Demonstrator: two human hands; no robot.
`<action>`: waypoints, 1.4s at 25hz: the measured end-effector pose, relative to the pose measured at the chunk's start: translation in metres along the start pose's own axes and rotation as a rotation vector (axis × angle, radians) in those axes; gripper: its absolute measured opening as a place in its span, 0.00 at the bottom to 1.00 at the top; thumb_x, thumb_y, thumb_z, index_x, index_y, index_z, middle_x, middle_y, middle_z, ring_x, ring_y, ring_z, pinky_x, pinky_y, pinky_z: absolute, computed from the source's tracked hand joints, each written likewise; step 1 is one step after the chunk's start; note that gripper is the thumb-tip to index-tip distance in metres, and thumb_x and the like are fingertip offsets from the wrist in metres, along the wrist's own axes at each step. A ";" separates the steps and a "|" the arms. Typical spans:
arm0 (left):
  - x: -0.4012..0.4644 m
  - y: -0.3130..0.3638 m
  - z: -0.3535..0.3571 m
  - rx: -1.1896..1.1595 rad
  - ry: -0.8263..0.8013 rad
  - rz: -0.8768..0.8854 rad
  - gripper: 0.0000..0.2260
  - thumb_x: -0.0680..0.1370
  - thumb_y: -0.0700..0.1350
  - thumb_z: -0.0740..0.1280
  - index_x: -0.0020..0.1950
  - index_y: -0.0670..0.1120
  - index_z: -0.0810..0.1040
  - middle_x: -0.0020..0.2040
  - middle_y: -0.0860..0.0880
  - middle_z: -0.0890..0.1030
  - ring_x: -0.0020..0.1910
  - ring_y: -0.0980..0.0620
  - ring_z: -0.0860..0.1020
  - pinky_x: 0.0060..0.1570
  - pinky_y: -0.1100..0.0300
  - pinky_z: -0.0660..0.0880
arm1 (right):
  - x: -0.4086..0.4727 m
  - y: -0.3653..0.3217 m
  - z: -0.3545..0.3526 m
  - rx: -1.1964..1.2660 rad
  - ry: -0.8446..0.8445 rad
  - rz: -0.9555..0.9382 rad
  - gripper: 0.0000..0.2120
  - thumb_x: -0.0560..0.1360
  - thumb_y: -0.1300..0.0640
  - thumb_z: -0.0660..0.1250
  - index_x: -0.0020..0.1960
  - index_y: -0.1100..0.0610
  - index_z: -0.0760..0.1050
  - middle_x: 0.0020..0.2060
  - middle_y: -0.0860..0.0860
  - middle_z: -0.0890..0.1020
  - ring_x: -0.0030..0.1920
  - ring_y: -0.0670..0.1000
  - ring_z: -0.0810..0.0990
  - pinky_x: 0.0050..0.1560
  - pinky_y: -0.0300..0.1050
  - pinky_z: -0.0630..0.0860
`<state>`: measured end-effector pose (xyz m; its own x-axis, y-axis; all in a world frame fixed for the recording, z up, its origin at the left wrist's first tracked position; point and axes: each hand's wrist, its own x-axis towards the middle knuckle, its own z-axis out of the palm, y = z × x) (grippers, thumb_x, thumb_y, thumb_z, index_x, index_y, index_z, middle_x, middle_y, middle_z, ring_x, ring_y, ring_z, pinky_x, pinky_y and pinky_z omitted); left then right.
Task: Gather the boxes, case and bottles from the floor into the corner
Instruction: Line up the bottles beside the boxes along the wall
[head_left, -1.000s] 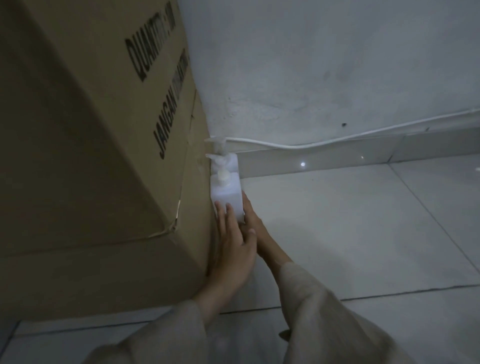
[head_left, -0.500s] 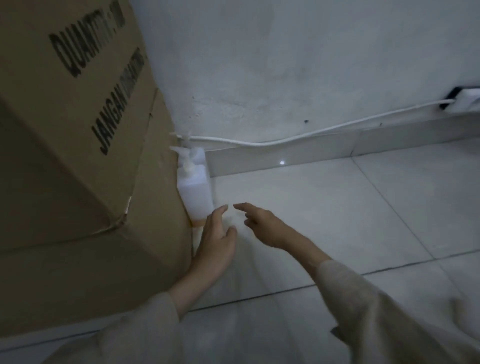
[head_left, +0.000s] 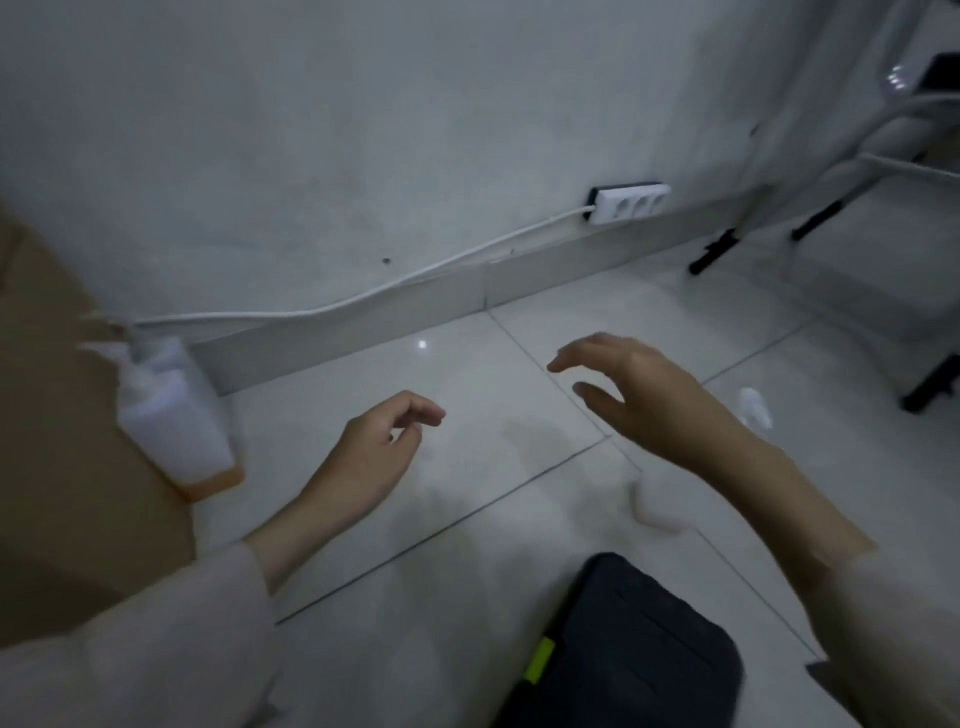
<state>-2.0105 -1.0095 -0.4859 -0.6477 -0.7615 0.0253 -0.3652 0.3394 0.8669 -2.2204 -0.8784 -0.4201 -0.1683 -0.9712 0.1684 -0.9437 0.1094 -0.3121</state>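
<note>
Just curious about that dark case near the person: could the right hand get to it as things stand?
Probably yes. The right hand is open and holds nothing, and only bare floor tile lies between it and the dark case.

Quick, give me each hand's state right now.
Left hand: open, fingers loosely curled, holding nothing, above the floor.
Right hand: open, fingers spread and relaxed, holding nothing.

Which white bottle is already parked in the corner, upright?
The pump bottle, standing against the cardboard box by the wall. The small white item under the right forearm lies out on open floor, too blurred to identify.
</note>
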 end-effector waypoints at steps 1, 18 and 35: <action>0.001 0.008 0.007 0.011 -0.031 0.026 0.13 0.78 0.38 0.58 0.46 0.54 0.78 0.50 0.60 0.80 0.54 0.65 0.75 0.55 0.66 0.68 | -0.014 0.009 -0.016 -0.064 0.060 0.021 0.13 0.76 0.59 0.63 0.59 0.51 0.75 0.59 0.50 0.78 0.60 0.52 0.75 0.61 0.52 0.72; -0.002 0.043 0.071 0.016 -0.186 0.119 0.12 0.77 0.39 0.59 0.46 0.52 0.78 0.49 0.61 0.80 0.52 0.64 0.75 0.55 0.62 0.70 | -0.077 0.091 0.003 0.379 0.305 0.650 0.10 0.76 0.56 0.63 0.56 0.57 0.73 0.54 0.55 0.79 0.50 0.52 0.77 0.44 0.42 0.71; -0.029 -0.005 0.008 0.118 0.224 0.032 0.33 0.66 0.49 0.76 0.66 0.52 0.63 0.58 0.54 0.74 0.55 0.51 0.75 0.53 0.54 0.75 | 0.034 -0.079 0.057 0.734 -0.002 -0.038 0.09 0.77 0.57 0.63 0.57 0.55 0.72 0.54 0.46 0.78 0.56 0.44 0.76 0.56 0.34 0.72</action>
<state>-1.9950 -0.9846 -0.4951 -0.5009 -0.8481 0.1727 -0.4310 0.4175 0.8000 -2.1354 -0.9327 -0.4434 -0.1383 -0.9720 0.1897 -0.5151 -0.0930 -0.8521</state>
